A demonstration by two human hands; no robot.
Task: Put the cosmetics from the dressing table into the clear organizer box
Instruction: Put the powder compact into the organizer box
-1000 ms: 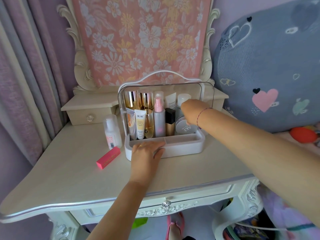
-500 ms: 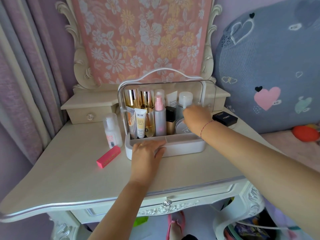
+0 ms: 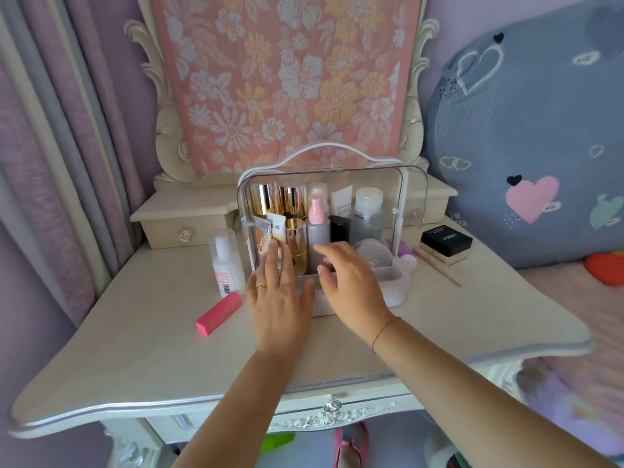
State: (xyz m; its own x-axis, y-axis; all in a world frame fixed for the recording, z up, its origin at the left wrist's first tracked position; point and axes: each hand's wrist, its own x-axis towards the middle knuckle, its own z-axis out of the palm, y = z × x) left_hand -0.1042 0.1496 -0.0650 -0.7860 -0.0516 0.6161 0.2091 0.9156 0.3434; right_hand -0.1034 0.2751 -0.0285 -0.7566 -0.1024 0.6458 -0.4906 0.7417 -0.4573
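Observation:
The clear organizer box [image 3: 413, 204] with a white handle stands on the dressing table [image 3: 135, 349], full of gold bottles, tubes, a pink-topped spray bottle [image 3: 316, 221] and a round compact [image 3: 373, 253]. My left hand [image 3: 278, 298] hovers with straight fingers in front of the box's left half. Beside it, my right hand [image 3: 351, 285] is in front of the box's middle, fingers relaxed, holding nothing. Outside the box lie a clear bottle [image 3: 227, 261], a pink lipstick box [image 3: 219, 314] and a black box [image 3: 446, 240].
Thin wooden sticks [image 3: 439, 266] and small purple and white items [image 3: 407, 256] lie right of the box. Small drawer units [image 3: 184, 224] flank the mirror covered by a floral cloth [image 3: 287, 79]. A grey heart cushion [image 3: 533, 157] is on the right, curtains [image 3: 50, 146] on the left.
My right hand has drawn back out of the box to its front. My left hand has lifted off the box's front rim and now hovers with straight fingers.

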